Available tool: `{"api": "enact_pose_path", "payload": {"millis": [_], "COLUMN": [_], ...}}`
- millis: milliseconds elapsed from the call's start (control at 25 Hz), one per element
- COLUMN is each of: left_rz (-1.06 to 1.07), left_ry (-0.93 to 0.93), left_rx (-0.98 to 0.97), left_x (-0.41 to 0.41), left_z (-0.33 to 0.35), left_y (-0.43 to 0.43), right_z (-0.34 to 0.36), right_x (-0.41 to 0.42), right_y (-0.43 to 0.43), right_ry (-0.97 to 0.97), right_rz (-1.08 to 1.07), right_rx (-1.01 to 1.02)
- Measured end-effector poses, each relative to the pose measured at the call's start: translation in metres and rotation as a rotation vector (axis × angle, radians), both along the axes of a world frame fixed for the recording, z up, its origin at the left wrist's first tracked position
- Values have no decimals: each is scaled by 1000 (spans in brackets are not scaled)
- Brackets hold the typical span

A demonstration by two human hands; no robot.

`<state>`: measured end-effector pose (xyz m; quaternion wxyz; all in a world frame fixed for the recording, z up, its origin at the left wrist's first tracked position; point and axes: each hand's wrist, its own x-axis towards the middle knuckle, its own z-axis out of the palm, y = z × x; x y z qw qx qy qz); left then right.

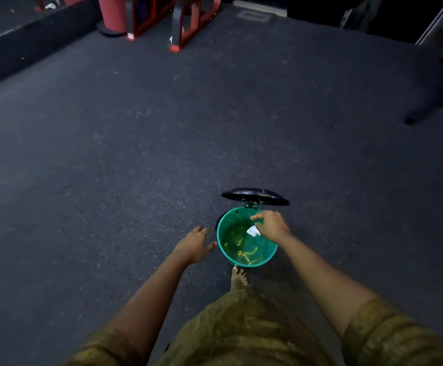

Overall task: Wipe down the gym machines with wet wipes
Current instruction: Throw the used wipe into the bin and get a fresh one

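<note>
Wipe point(252, 231), seemingly pinched by right hand point(272, 224), over bin point(249, 263).

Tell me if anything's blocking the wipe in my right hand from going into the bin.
Nothing visible does. The lid is tipped up behind the green bin. The wipe, held in the right hand, is over the bin's open mouth. The left hand sits outside the rim, off to the left.

Gym indicated. Dark speckled rubber flooring point(162, 128) laid throughout. Red steel machine frames point(188, 25) seen at far edge, red cylinder point(112, 14) stood just beside them on round black base. Further dark equipment legs point(426, 112) glimpsed at right.
</note>
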<state>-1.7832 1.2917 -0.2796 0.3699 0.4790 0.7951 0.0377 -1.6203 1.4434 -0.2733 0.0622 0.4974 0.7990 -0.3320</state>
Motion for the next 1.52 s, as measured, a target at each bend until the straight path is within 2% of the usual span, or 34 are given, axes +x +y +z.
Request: {"api": "enact_pose_path", "payload": {"millis": [360,520,640,840,1000,1160,1280,1520], "left_rz": [-141,-290,-498,-803,-1097,-1390,-1630,-2034], "left_ry": [-68,-80,-58,-37,-46,-43,-50,-138], "left_rx": [62,81,105,91,127,194,228,287], "left_x": [53,105,174,337,523,699,832,1063], "left_z": [-3,-4,-5,1,12,33,53,93], "left_y": [-1,12,18,9,-38,-100,-162,-313], "right_z": [8,7,10,27,40,51,68,100], "right_x": [82,152,235,399,558,692,783,935], "right_y": [-53,-84,-118,-200,-308,-421,-513,-684], "right_ry": [145,140,121,127,123,49,-94,-237], "right_rz": [-223,-369,-523,-802,-1093,-1365,-1515,-1883], "right_rx": [-16,-39,-76,-51,49,153,214,227]}}
